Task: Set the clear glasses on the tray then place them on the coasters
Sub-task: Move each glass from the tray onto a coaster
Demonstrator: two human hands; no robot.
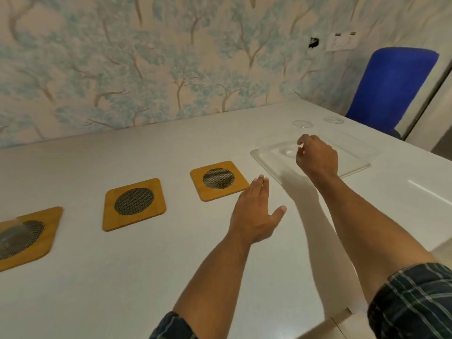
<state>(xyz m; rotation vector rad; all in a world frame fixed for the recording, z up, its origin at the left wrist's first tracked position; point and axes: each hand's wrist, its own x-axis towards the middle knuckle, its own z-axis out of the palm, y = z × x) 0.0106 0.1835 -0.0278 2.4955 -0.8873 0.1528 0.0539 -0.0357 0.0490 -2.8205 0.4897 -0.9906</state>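
Glasses (302, 123) were seen just beyond the right hand (316, 157), which hovered half-curled and empty above the clear tray (357, 167). The left hand (254, 214) was held open, empty, beside the nearest coaster (219, 179). The tray-loading step was judged underway; a forward reach was called for next.

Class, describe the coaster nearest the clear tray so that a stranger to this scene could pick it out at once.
Start at the white table below the tree-patterned wall, where three wooden coasters lie in a row. Follow the row rightward to the clear tray. The one meant is the last coaster, just beyond the left hand's fingertips; it looks smallest and lies farthest from the camera.
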